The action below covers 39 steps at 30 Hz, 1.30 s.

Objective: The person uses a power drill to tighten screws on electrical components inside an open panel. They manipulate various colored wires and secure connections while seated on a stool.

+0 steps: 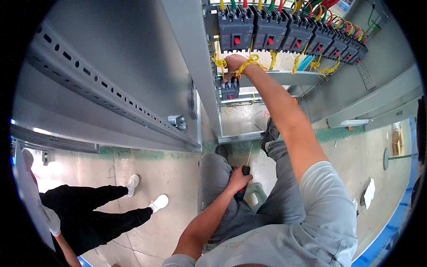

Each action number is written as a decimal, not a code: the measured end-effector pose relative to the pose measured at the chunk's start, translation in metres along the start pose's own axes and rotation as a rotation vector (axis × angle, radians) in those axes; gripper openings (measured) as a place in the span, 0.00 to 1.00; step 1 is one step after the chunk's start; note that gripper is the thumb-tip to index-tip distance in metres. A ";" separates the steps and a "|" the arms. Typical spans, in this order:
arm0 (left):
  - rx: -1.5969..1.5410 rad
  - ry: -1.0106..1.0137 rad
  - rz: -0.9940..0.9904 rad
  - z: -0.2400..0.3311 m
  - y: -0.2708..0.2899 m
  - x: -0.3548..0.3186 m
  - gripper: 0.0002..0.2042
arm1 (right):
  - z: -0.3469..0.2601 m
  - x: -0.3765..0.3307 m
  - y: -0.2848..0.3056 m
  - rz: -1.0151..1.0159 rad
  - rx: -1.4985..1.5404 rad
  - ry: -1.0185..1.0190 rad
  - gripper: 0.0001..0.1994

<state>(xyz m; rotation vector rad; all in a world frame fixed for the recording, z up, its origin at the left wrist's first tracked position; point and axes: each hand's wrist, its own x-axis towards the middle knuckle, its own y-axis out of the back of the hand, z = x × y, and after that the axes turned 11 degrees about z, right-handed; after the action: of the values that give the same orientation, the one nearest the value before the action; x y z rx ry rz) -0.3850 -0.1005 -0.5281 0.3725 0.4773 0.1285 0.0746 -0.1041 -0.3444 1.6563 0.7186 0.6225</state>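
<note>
Just below the right hand (235, 63), at its fingers' end, sits the lower breaker (230, 90), upright in the cabinet (178, 40), and that seems to be where the work stands. From where I'm watching, the fingers are bent in at its top, among yellow wire; whether they pinch a wire or only rest there, I cannot tell.

Above that hand and away to its right runs the upper row (270, 32) of breakers. That part looks well advanced: they are in place, and yellow, green and red leads (245, 4) rise from their tops. Not so finished, I'd judge, are the yellow wires (272, 60) hanging in coiled, knotted bunches beneath the row, right beside the hand and farther to its right. No connection of theirs that I can make out is complete, and the lower breaker's own terminals are too small and covered to judge.

Well below the right hand, between the knees, the left hand (240, 179) is closed round a screwdriver (246, 171), its thin shaft pointing up toward the cabinet and well apart from any breaker. So any tightening at the lower breaker is probably not under way at this instant.
</note>
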 end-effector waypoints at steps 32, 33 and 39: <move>-0.009 -0.006 0.009 0.000 0.006 0.011 0.19 | -0.010 0.018 0.011 -0.173 0.359 -0.281 0.46; 0.033 -0.033 0.018 0.003 0.006 0.007 0.19 | 0.010 0.021 0.002 -0.216 0.429 -0.330 0.46; -0.045 0.037 -0.057 0.001 0.010 0.009 0.17 | 0.053 -0.004 -0.020 0.111 0.795 -0.165 0.42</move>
<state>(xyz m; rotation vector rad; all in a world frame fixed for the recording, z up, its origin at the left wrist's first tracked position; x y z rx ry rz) -0.3765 -0.0896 -0.5274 0.3128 0.5199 0.0907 0.1076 -0.1389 -0.3744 2.4574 0.8105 0.2695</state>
